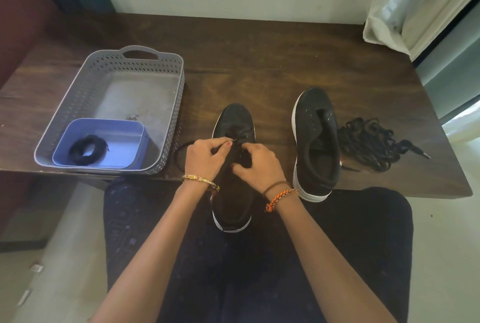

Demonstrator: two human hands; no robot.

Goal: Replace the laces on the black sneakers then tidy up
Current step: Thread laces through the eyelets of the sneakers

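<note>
- The sneaker being laced (235,125) sat at the centre of the frame, toe pointing to the top, heel hanging off the near edge of the table (259,63) over the person's lap.
- The left hand (205,157) was curled up, thumb and forefinger pinching the thin tip of a black lace (181,156) right at an eyelet near the toe end. The rest of that lace looped out to the left of the shoe on the tabletop.
- The right hand (259,164) was curled over the middle of the same shoe, fingers hooked into the eyelet area, gripping the upper.
- The second sneaker (318,141) stood just right of centre, toe up-frame as well, no lace in it, eyelets bare, heel a little past the table edge.
- Right next to it, further right, lay a messy pile of black laces (374,144), one end touching or nearly touching the shoe's side.
- Left of centre was a grey perforated basket (153,63) with a handle cutout, sitting on the table.
- Inside its lower-left corner was a blue tub (124,125) holding a coiled black lace (87,150).
- A pale curtain (405,3) hung in the upper right of the frame.
</note>
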